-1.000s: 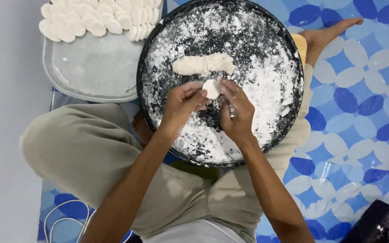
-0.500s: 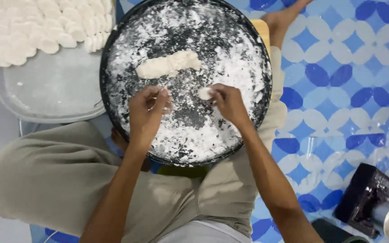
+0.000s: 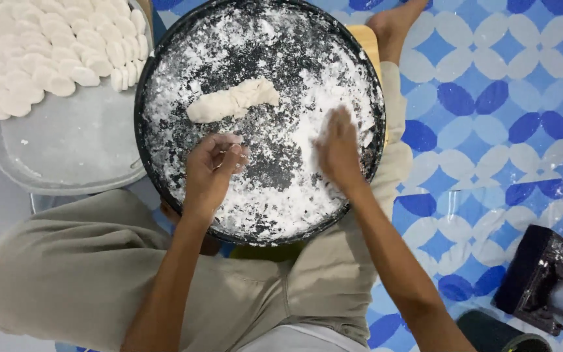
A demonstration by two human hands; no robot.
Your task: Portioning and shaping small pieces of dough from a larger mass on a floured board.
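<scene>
A round black tray (image 3: 164, 72) dusted with white flour rests on my lap. On its upper left part lies a pale log of dough (image 3: 232, 101). My left hand (image 3: 211, 171) hovers over the tray's middle, below the log, with its floury fingers curled together and nothing visible in them. At the right side of the tray my right hand (image 3: 337, 151) lies flat, palm down on a thick patch of flour, slightly blurred. No small piece of dough shows under or beside it.
A grey rectangular tray (image 3: 66, 146) at the left holds several flat white dough rounds (image 3: 40, 55) in overlapping rows. A blue and white patterned mat (image 3: 490, 117) covers the floor. A dark box and a metal cup (image 3: 555, 287) stand at the lower right.
My hands have separated. The right hand, which held a small piece of dough, has moved right and flattened onto the flour. The left hand stays near the middle, fingers curled.
</scene>
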